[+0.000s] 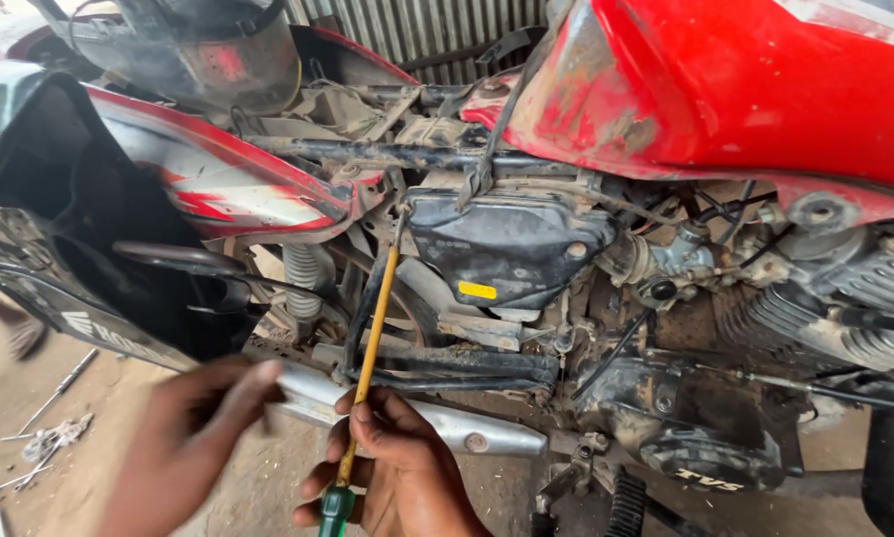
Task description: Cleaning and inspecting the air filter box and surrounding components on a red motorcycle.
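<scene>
- Dirt floor (268,487) of a workshop, corrugated metal wall (417,25) behind; loose metal tools (44,438) lie scattered on the ground at the lower left.
- Motorcycle (586,249): red, stripped of its seat and side cover, frame and wiring exposed and caked in grime. Red fuel tank (745,80) at upper right; red-and-silver tail panel (218,179) at upper left; silver exhaust pipe (437,423) running low across the middle; engine (705,418) at lower right.
- Black battery box (506,244): sits under the frame rail at centre, with a small yellow label on its face.
- Screwdriver (372,348): long yellow shaft, green handle at the bottom. It stands steeply, tip up at the frame just left of the black battery box, handle down near the lower edge of the view.
- Right hand (397,477): closed around the lower shaft and handle of the screwdriver, fingers wrapped, thumb along the shaft.
- Left hand (193,438): blurred, fingers loosely spread and holding nothing; fingertips near the exhaust pipe, just left of the screwdriver, not clearly touching either.
- Step in hand, as judged: the tip is being set on a fastener or joint at the upper left corner of the battery box; the exact contact point is too small to tell.
- Next move, as judged: calls for a firm seat of the tip before any turning or prying, with the free hand steadying the shaft.
</scene>
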